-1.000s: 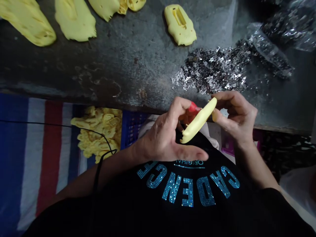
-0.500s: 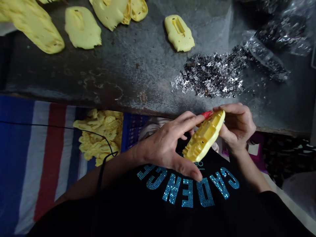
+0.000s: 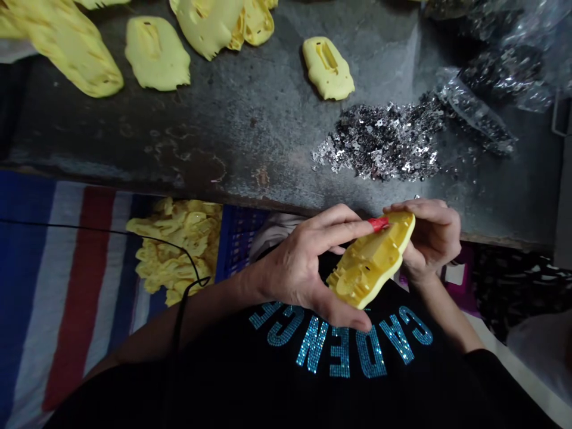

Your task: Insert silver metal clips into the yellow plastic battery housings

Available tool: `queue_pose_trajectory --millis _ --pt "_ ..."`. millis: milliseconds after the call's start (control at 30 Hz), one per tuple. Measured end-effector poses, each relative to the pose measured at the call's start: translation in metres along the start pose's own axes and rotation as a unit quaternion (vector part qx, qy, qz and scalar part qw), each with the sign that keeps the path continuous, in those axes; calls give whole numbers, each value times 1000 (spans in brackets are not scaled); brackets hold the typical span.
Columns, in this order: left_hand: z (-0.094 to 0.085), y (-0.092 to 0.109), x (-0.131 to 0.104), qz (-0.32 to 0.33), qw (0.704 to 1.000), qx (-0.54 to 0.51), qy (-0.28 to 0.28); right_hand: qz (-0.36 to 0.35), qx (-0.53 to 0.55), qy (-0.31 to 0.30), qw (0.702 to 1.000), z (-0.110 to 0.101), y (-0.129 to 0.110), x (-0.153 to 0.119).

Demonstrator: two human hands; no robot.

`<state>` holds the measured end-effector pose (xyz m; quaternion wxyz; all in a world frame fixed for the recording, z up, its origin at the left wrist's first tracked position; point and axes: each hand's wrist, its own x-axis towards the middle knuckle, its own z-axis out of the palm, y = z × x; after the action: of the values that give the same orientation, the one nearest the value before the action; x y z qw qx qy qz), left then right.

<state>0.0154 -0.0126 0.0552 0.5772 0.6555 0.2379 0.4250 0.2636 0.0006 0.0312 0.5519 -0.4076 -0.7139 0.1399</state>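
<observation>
A yellow plastic shell [image 3: 373, 259] is held between both hands below the table's front edge, its ribbed hollow inside facing up. My left hand [image 3: 308, 256] grips its left side, the thumb at the lower end. A red covering [image 3: 378, 224] on one of its fingertips presses into the shell's upper part. My right hand [image 3: 431, 232] closes its fingers and thumb on the upper right end. Behind them, a heap of small shiny metal pieces [image 3: 384, 143] lies on the dark table [image 3: 250, 131].
One yellow shell [image 3: 328, 68] lies behind the metal heap, and several more yellow parts [image 3: 156, 56] are at the back left. Clear plastic bags [image 3: 482, 113] lie back right. Below the table are a pile of yellow parts [image 3: 179, 244], a blue crate [image 3: 241, 238] and a black cable [image 3: 134, 234].
The held shell has tipped so more of its inside shows, and its upper end is slightly lower. The red-covered fingertip has moved further into it. The camera view has shifted slightly.
</observation>
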Motion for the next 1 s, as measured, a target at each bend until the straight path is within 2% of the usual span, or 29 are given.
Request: queue_pose_trajectory --millis 100,200,267,333,400,500,567,600,667,733,800,833,900,933,1000 --pt "4 -1 -4 -22 998 -7 67 68 53 18 996 10 2 -5" --pt "9 -9 -8 -36 986 27 159 160 160 35 973 17 5 -10" --pt "10 -14 -8 -56 969 47 234 229 240 -19 943 17 7 -9" --pt "5 -17 -5 -91 954 32 284 282 302 -126 902 10 9 -1" --pt "-2 -15 1 -126 956 -7 263 299 336 -195 872 2 9 13" --pt "-11 -7 9 -174 971 -59 152 310 361 -225 850 -3 5 35" --pt "-13 -3 10 -195 969 -83 123 344 385 -250 819 2 0 44" --pt "-14 -3 9 -203 967 -93 122 369 401 -247 801 7 -3 45" --pt "-15 -7 1 -201 965 -108 131 421 431 -202 772 17 -7 42" --pt "-19 -17 -10 -163 974 -86 131 462 452 -138 751 25 -8 35" --pt "-24 -31 -22 -65 989 14 131 495 465 -96 728 30 -10 28" --pt "-26 -38 -27 0 986 90 137 510 471 -90 714 32 -12 25" --pt "-29 -49 -32 121 951 224 175 534 486 -99 685 36 -18 22" --pt "-28 -53 -33 158 933 250 202 540 493 -108 674 37 -21 21" --pt "-25 -54 -30 178 923 237 246 539 503 -122 665 40 -26 21"
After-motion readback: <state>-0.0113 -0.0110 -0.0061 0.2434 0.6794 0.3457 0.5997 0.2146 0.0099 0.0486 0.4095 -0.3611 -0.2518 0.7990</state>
